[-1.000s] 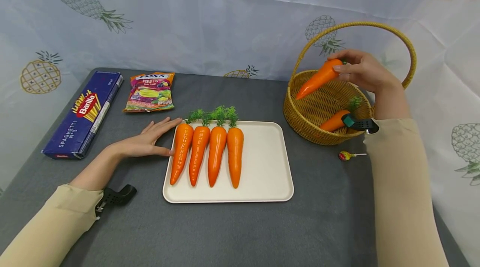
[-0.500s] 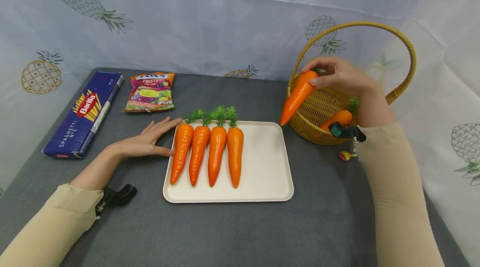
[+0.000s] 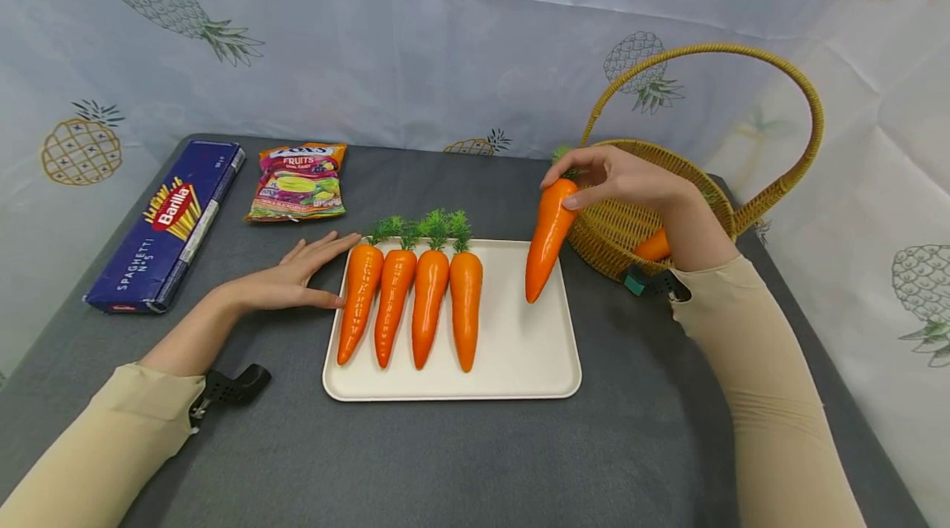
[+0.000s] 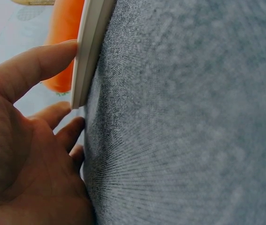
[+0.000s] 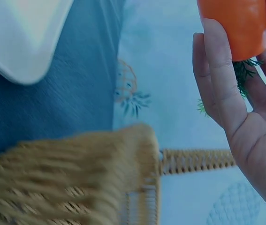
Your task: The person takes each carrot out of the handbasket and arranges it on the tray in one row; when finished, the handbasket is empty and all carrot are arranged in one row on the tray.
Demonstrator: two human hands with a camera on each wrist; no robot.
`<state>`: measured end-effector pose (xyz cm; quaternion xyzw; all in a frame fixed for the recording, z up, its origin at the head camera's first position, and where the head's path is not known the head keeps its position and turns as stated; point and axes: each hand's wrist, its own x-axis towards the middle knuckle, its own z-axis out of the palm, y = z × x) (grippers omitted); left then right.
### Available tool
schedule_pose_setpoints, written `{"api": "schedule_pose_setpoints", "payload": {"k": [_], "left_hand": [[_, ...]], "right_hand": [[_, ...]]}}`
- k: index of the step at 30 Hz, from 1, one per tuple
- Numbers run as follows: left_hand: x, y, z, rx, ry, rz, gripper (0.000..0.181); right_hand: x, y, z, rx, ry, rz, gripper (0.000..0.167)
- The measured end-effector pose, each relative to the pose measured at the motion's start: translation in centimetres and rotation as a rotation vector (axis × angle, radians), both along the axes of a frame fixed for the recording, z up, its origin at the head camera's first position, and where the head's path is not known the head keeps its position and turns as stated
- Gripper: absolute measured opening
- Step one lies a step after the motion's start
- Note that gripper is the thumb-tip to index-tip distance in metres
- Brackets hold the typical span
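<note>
My right hand (image 3: pixel 619 180) pinches a carrot (image 3: pixel 549 241) near its leafy top, tip pointing down over the right part of the white tray (image 3: pixel 512 363). The right wrist view shows the carrot's thick end (image 5: pixel 238 28) between thumb and fingers. Several carrots (image 3: pixel 430 309) lie side by side on the tray's left half, green tops at the far rim. My left hand (image 3: pixel 297 276) rests at the tray's left edge with fingers spread; its thumb (image 4: pixel 53 61) touches the rim in the left wrist view. Another carrot (image 3: pixel 653 246) lies in the wicker basket (image 3: pixel 616 231), partly hidden by my right wrist.
A blue spaghetti box (image 3: pixel 166 227) and a candy bag (image 3: pixel 298 181) lie at the back left of the grey table (image 3: pixel 460 462). The basket's tall handle (image 3: pixel 809 124) arches up at the right. A patterned cloth (image 3: pixel 460 41) hangs behind.
My right hand has carried the carrot left and toward me, out from over the basket to above the tray. The carrot now hangs more steeply. My left hand has stayed put.
</note>
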<state>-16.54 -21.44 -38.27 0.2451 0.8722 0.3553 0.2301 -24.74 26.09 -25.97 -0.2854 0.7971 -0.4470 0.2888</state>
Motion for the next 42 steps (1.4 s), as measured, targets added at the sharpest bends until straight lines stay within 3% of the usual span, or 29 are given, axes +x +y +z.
{"api": "schedule_pose_setpoints", "payload": {"k": [11,23,42], "left_hand": [[0.0,-0.1,-0.4,-0.002,-0.004,0.003,0.091],[0.0,0.0,-0.1,0.002,0.006,-0.006,0.092],[0.0,0.0,-0.1,0.0,0.007,-0.005,0.093]], "right_hand": [[0.6,-2.7,-2.2,0.073,-0.085,0.029,0.036],[0.8,-4.3,-5.1,0.096,-0.086,0.121,0.04],[1.2,-6.1,-7.4,0.152,-0.127,0.168,0.038]]}}
